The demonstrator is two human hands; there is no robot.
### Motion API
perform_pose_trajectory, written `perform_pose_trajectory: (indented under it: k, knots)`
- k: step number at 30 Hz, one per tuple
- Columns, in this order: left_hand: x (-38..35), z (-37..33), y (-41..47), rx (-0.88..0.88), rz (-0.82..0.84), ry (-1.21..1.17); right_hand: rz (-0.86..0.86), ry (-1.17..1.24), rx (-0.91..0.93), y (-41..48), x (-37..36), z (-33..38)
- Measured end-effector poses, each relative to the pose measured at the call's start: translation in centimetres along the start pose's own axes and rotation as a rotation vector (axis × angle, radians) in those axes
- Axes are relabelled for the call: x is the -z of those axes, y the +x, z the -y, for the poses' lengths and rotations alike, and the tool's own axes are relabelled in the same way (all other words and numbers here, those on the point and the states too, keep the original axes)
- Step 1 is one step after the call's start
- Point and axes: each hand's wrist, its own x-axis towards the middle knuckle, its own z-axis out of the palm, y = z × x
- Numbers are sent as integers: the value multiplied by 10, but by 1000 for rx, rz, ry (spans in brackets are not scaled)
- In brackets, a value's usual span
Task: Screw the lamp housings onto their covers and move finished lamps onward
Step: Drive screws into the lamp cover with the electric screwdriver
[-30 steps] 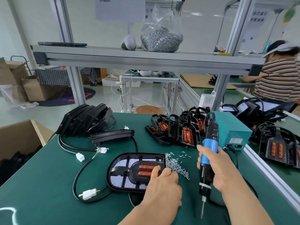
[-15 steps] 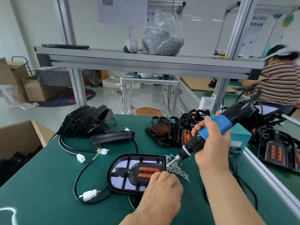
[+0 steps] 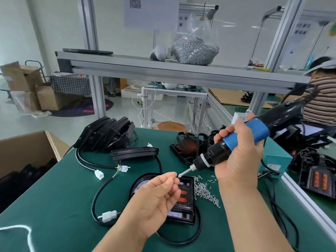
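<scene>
**Screw and driver bit held tip to tip above a lamp housing**

Pinches a small silver screw (image 3: 173, 177) between thumb and forefinger of the left hand (image 3: 154, 197), palm turned up, other fingers loosely curled. Grips the blue-and-black electric screwdriver (image 3: 258, 130) in the right hand (image 3: 238, 153), fingers wrapped round the blue sleeve, tool tilted with the bit pointing down and left. Sets the bit tip just beside the screw; cannot tell whether touching.

Held above the black, D-shaped lamp housing (image 3: 185, 210) with orange-red lenses, lying flat toward the near edge of the green-topped desk (image 3: 54, 206) and partly hidden by the left hand. Just right of the housing: a scatter of loose silver screws (image 3: 203, 190). To its left: a white plastic plug (image 3: 109, 214).

Toward the far left corner: a leaning stack of black lamp housings (image 3: 109, 135), with a single closed black lamp (image 3: 134, 153) in front. Along the far edge: black covers (image 3: 189, 148) with orange inserts. At the right edge: a teal metal box (image 3: 274, 159).
</scene>
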Motion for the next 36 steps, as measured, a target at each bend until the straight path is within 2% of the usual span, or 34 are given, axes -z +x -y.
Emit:
perform_pose_trajectory:
  k: [4,10,15,25,36]
  knots:
    - [-2,0,-1,68,11,-46,28,-37,21,-6,-8,-2]
    - [1,1,-1,104,1,69,43,-91,58,-11,-13,-5]
    - [4,1,0,112,13,49,85,-126,81,-14,-16,-6]
    - [4,3,1,143,-66,34,162,-217,146,-23,-20,-12]
    - [2,0,-1,193,-134,-190,250,-264,224,-30,-29,-14]
